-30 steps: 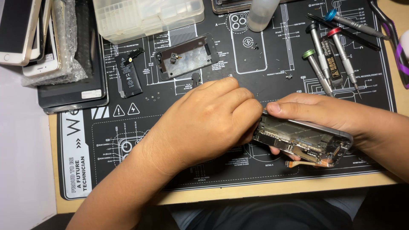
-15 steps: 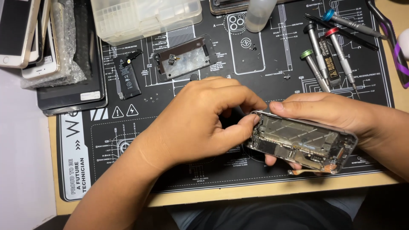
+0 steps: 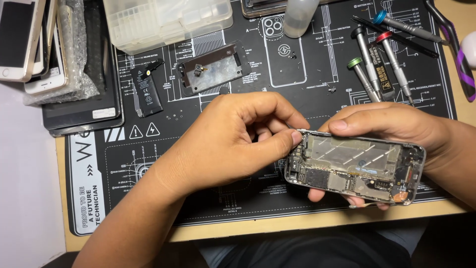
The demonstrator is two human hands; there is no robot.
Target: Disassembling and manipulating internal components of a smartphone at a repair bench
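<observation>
The right hand point(image 3: 396, 131) cradled an opened phone chassis point(image 3: 354, 166) from behind, thumb along its upper rim and fingertips showing under the lower edge, so the frame was clasped firmly and held above the black repair mat point(image 3: 208, 198), near the mat's front edge. The left hand point(image 3: 233, 141) was curled, thumb and forefinger pinched together against the chassis's left end; whether anything small sat between them could not be told.

Inside the frame lay silver shielding, a dark board section and small connectors. To do such fine work well, it seemed wise to keep the frame level and braced, and to pinch lightly so that no thin cable or connector tore.

Farther out on the mat lay a small black battery point(image 3: 147, 89) and a metal plate point(image 3: 213, 68) with a part on it, well apart from the hands. Three screwdrivers point(image 3: 379, 64) with green, grey and red caps lay at upper right, a blue-capped one beyond them. A clear plastic box point(image 3: 166, 22) and a pale bottle point(image 3: 299, 17) stood at the top, and stacked phones point(image 3: 29, 44) rested at the left.
</observation>
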